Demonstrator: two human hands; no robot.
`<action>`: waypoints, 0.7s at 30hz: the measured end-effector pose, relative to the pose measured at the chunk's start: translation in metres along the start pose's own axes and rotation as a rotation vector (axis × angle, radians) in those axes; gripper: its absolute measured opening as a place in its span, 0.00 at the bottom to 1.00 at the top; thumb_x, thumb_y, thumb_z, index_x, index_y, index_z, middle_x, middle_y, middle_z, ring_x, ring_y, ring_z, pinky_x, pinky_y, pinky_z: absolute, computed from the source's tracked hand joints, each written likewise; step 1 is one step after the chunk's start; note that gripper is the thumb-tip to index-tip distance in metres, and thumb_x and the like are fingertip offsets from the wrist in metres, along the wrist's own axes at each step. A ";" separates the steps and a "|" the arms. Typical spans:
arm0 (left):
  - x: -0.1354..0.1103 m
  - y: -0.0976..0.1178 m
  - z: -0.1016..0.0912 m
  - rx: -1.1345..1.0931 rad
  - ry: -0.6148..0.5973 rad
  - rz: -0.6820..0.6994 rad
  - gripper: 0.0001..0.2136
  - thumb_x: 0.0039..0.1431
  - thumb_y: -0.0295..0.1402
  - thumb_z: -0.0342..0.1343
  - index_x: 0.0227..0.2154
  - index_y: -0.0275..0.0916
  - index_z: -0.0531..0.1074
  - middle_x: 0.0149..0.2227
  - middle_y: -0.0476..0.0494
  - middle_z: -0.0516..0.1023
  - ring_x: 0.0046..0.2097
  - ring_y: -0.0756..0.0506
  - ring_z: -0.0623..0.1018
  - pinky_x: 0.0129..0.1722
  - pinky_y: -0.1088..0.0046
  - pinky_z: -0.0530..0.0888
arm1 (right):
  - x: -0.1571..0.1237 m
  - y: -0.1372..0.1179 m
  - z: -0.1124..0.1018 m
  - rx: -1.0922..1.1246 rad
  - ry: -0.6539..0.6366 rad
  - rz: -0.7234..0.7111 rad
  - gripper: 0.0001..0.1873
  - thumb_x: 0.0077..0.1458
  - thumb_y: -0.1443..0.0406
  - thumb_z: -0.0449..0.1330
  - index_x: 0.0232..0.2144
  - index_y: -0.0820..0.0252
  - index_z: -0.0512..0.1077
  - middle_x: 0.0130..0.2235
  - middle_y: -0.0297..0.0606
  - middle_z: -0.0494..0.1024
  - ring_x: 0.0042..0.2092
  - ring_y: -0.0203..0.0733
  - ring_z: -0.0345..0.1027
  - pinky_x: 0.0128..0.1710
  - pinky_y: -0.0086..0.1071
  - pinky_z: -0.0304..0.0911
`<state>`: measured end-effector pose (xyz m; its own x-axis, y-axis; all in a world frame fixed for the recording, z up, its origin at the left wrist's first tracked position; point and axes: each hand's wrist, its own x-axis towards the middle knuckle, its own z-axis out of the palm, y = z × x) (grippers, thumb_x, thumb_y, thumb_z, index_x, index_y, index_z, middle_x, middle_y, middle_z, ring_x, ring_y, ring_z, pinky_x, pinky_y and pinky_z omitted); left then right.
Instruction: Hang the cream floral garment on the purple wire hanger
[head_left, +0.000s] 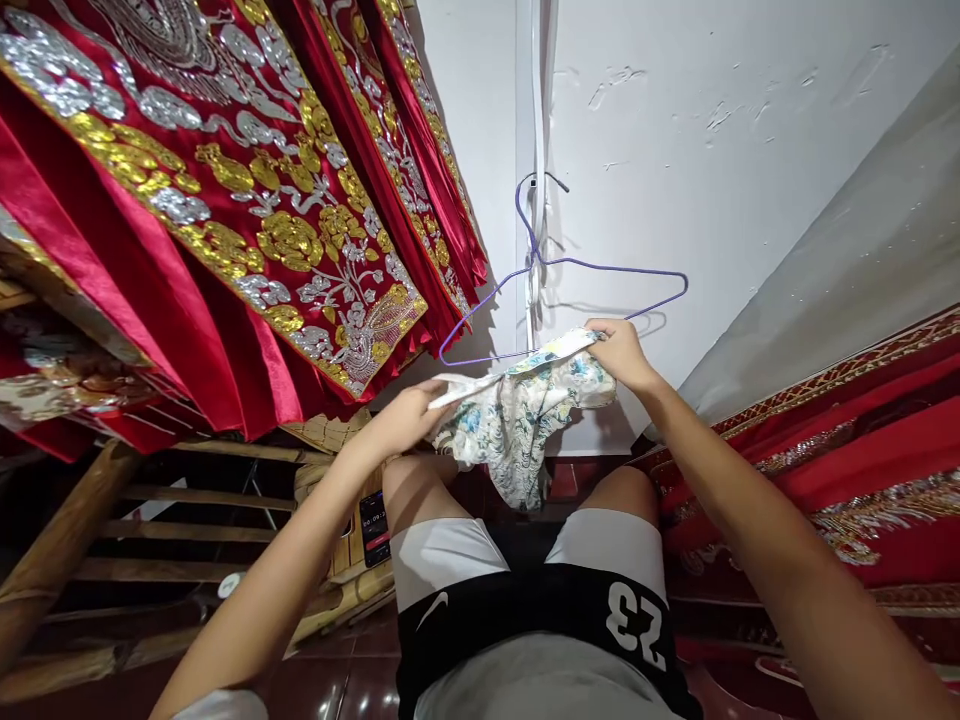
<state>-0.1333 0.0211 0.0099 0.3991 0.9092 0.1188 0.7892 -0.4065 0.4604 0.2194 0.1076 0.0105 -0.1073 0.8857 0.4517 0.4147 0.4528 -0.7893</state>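
- Closest to the person's body, at 6 o'clock, black shorts (525,590) with a white "23" lie over the thighs, with pale legs of smooth fabric showing below; the knees stand apart.
- The left arm reaches up toward 11 o'clock, elbow out; the left hand (409,415) is closed, its fingers pinching the pale edge of the cloth.
- The right arm reaches toward 1 o'clock, slightly higher; the right hand (621,352) bends inward, thumb and fingers gripping the cloth's other end.
- Between them, at 12 o'clock, the floral cloth (517,430) sags in thin, crumpled folds, white with blue and yellowish print, its top edge drawn slanting.
- At 8 o'clock a phone (375,528) rests by rounded bamboo slats (352,600).
- At 3 o'clock lies red fabric (870,450) with glittering fringe; at 10 o'clock hangs glossy red satin (292,240), sequinned gold and silver.
- Farther, at 12 o'clock, a thin purple hanger (600,266) hangs before the scuffed white wall (645,130).
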 end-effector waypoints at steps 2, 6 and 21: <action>0.008 -0.002 -0.011 -0.034 0.132 0.048 0.21 0.65 0.47 0.46 0.37 0.38 0.79 0.56 0.35 0.78 0.55 0.36 0.78 0.58 0.61 0.72 | -0.006 -0.007 -0.010 0.020 -0.010 0.024 0.07 0.43 0.65 0.56 0.17 0.58 0.64 0.21 0.30 0.61 0.27 0.34 0.52 0.27 0.31 0.45; 0.034 0.016 -0.031 -0.079 0.390 0.157 0.15 0.64 0.42 0.48 0.30 0.38 0.72 0.52 0.35 0.78 0.53 0.37 0.77 0.56 0.60 0.72 | -0.016 -0.018 -0.013 0.076 -0.066 0.109 0.07 0.43 0.64 0.58 0.18 0.59 0.65 0.21 0.30 0.61 0.26 0.33 0.51 0.26 0.30 0.44; 0.090 0.050 -0.011 -0.017 0.556 -0.014 0.16 0.69 0.41 0.48 0.26 0.40 0.66 0.23 0.48 0.65 0.27 0.46 0.65 0.31 0.70 0.58 | -0.042 -0.026 -0.005 0.060 -0.021 0.021 0.04 0.42 0.68 0.56 0.25 0.59 0.70 0.26 0.33 0.68 0.31 0.40 0.62 0.30 0.31 0.54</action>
<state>-0.0632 0.0835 0.0526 0.0780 0.8269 0.5569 0.7834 -0.3963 0.4788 0.2183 0.0581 0.0138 -0.1183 0.8968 0.4263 0.3620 0.4387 -0.8225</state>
